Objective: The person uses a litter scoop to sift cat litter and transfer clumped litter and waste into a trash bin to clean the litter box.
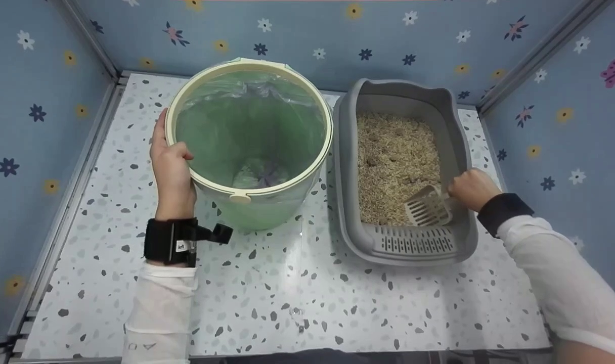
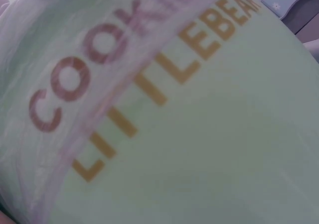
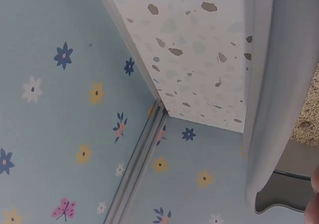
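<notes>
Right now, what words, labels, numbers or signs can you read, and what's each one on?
"LITTLEBEAR": on the green bin.
"COOKI...": also on the bin, its end blurred.
White tag on the left wrist strap: too small to read.
Marks on the left sleeve: unreadable.

My left sleeve (image 1: 161,313) is thin, white and creased, with small dark outlined marks low down; my right sleeve (image 1: 555,263), also white, gathers in soft folds near the wrist. A wide black wristband (image 1: 157,241) with a small white label (image 1: 181,246) and a short arm tipped by a black block (image 1: 222,233) circles my left wrist, and another black band (image 1: 504,212) circles my right.
</notes>
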Demonstrator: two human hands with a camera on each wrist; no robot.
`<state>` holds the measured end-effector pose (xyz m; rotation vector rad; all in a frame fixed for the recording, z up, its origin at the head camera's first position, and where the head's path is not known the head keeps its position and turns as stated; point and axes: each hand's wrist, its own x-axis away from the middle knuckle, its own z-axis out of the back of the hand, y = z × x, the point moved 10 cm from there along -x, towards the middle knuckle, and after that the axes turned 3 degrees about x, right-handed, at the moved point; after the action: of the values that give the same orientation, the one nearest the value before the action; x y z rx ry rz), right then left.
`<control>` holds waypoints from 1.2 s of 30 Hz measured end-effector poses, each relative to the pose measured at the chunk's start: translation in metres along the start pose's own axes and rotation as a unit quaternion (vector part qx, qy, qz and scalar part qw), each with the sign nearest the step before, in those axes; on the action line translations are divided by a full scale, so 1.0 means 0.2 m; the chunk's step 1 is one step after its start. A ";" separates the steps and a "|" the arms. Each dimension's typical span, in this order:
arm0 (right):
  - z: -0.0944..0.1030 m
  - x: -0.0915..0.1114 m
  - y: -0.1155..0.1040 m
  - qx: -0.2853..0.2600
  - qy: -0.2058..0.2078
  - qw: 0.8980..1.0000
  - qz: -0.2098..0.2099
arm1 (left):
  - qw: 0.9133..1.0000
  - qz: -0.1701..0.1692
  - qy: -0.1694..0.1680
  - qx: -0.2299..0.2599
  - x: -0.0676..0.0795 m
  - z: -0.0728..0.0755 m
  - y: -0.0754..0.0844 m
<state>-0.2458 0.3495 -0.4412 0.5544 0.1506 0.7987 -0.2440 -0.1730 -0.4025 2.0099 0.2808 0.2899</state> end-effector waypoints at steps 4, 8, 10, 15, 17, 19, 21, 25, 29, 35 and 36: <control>0.01 0.00 -0.01 0.002 0.007 1.000 -0.010 | 1.000 0.000 0.003 -0.003 0.00 0.00 0.00; -0.01 -0.01 -0.01 0.010 -0.004 1.000 -0.023 | 1.000 0.003 0.005 0.005 0.00 0.01 0.00; -0.03 -0.02 -0.02 0.009 -0.018 0.999 -0.027 | 1.000 0.004 0.006 0.006 0.00 0.01 -0.01; -0.06 -0.03 -0.03 -0.008 -0.038 0.999 -0.022 | 1.000 0.005 0.001 0.014 0.00 0.00 -0.01; -0.07 -0.03 -0.03 -0.017 -0.041 0.999 -0.023 | 1.000 0.004 0.001 0.017 0.00 0.00 -0.01; -0.08 -0.04 -0.03 -0.025 -0.048 0.998 -0.029 | 1.000 0.003 0.001 0.020 0.00 0.00 -0.01; -0.10 -0.04 -0.02 -0.032 -0.056 0.997 -0.040 | 1.000 0.001 0.001 0.021 0.00 0.00 -0.01; -0.10 -0.04 -0.03 -0.042 -0.060 0.995 -0.063 | 1.000 -0.001 -0.003 0.021 0.00 -0.01 0.00; -0.09 -0.06 -0.07 -0.059 -0.056 0.995 -0.063 | 1.000 -0.003 -0.007 0.023 0.00 -0.01 0.00; -0.12 -0.06 -0.08 -0.085 -0.063 0.991 -0.076 | 1.000 0.002 -0.002 0.025 0.00 -0.01 0.00; -0.12 -0.06 -0.08 -0.091 -0.062 0.991 -0.079 | 1.000 0.004 -0.001 0.027 0.00 -0.01 0.00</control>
<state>-0.2521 0.3416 -0.4708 0.4118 0.0067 0.6147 -0.2448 -0.1717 -0.4022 2.0642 0.2819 0.2873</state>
